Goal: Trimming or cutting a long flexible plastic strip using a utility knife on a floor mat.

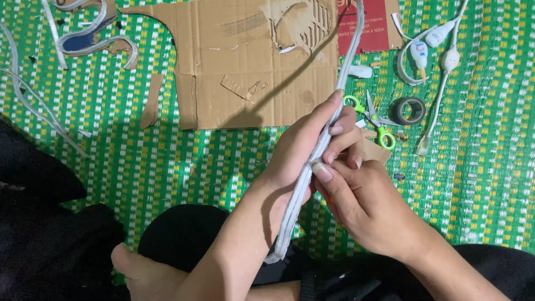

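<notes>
Both my hands hold a long, narrow grey-white strip [348, 56] that runs from my lap up past the top edge of the view. My left hand [301, 147] lies along the strip with the fingers stretched up its side. My right hand [356, 195] pinches the strip from the right, thumb pressed on it at the middle. Just behind my fingers lie small scissors with green handles [374, 124] on the green woven mat [139, 161].
A cut-up sheet of brown cardboard [234, 61] lies ahead. A dark tape roll [408, 110], a white glue bottle [419, 56] and white cords [443, 78] sit at the right. Curved white strips [83, 39] and scraps lie at the top left. My dark-clothed legs fill the bottom.
</notes>
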